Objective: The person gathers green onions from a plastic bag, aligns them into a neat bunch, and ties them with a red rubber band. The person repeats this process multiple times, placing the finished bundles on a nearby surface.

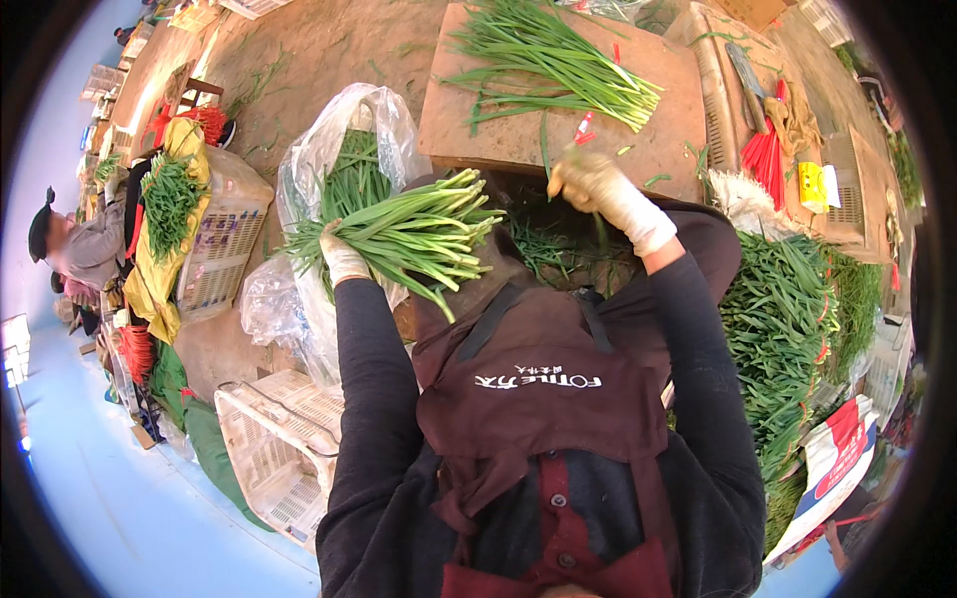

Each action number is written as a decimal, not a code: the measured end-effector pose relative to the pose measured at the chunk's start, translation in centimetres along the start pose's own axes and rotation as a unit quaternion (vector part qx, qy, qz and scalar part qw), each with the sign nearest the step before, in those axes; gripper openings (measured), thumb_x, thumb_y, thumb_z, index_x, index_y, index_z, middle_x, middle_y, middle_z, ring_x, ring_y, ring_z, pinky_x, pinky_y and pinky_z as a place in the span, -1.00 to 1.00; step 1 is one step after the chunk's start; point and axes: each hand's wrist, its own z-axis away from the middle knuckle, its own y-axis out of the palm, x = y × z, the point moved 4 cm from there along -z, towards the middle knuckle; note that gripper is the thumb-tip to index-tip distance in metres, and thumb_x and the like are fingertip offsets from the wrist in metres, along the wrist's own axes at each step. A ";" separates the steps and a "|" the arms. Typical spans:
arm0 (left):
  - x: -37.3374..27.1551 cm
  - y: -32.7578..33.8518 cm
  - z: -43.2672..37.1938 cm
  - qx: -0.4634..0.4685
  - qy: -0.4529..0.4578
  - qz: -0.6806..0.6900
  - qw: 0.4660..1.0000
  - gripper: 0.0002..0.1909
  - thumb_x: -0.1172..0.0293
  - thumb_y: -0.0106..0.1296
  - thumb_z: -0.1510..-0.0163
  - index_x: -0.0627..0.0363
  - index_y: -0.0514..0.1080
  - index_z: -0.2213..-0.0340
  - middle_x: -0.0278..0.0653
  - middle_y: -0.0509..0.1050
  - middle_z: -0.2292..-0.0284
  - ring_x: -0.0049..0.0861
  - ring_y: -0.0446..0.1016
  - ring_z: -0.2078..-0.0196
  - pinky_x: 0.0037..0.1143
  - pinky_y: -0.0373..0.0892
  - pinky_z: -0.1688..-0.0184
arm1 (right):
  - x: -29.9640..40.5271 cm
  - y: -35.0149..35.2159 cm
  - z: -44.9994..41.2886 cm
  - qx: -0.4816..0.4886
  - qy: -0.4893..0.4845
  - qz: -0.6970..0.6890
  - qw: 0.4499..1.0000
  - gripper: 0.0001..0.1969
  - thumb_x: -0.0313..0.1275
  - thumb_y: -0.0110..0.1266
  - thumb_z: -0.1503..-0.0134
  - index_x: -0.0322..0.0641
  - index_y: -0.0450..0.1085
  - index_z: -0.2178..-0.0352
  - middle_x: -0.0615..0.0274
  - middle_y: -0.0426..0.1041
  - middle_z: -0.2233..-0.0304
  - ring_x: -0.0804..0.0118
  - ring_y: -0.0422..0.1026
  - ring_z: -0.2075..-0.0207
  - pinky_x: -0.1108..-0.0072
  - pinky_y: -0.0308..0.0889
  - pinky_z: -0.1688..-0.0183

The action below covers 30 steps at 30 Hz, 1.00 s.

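My left hand (342,254), in a pale glove, is closed round a bunch of flat green garlic chives (419,228), its pale stem ends fanned to the right over my lap. Gloved as well, my right hand (594,183) is raised by the near edge of the wooden board (478,134); it is blurred, and a thin green leaf seems to hang at its fingers, though its grip is unclear. Loose chives (561,67) lie across the board beside a small red and white tag (583,127). Cut leaves lie below, between my knees.
A clear plastic bag (299,172) of chives stands left of the board. Plastic crates (224,232) are at left, one on its side (277,448). Bundled chives (777,336) are piled at right, near red ties (766,161) and a knife (744,71). A co-worker (90,239) is far left.
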 end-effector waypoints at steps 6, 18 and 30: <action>0.5 0.8 0.4 0.042 0.010 0.019 0.999 -0.77 0.33 -0.10 -0.04 0.22 0.43 0.36 -0.01 0.52 0.34 -0.09 0.50 0.28 -0.13 0.47 0.10 | -4.0 6.4 -4.8 0.139 -0.032 0.167 0.976 -0.48 -0.17 0.10 -0.19 -0.27 0.34 -0.09 0.23 0.52 0.33 0.47 0.35 0.57 0.60 0.33 0.48; 0.3 6.9 3.9 0.080 0.026 0.037 0.996 -0.80 0.42 0.02 0.03 0.33 0.43 0.38 -0.05 0.52 0.45 -0.17 0.51 0.34 -0.16 0.47 0.06 | -7.3 6.3 -5.8 0.066 -0.191 0.474 0.857 -0.81 -0.42 0.05 -0.04 -0.31 0.52 0.37 -0.05 0.54 0.49 0.04 0.55 0.42 0.33 0.44 0.34; -4.1 16.3 14.4 0.465 0.015 0.223 0.857 -0.68 0.50 0.07 0.04 0.18 0.31 0.19 -0.37 0.31 0.51 -0.55 0.34 0.38 -0.43 0.33 0.00 | -5.6 8.0 -0.5 0.206 -0.091 0.292 0.930 -0.80 -0.36 0.17 -0.08 -0.34 0.47 0.46 0.25 0.45 0.60 0.44 0.37 0.53 0.51 0.30 0.44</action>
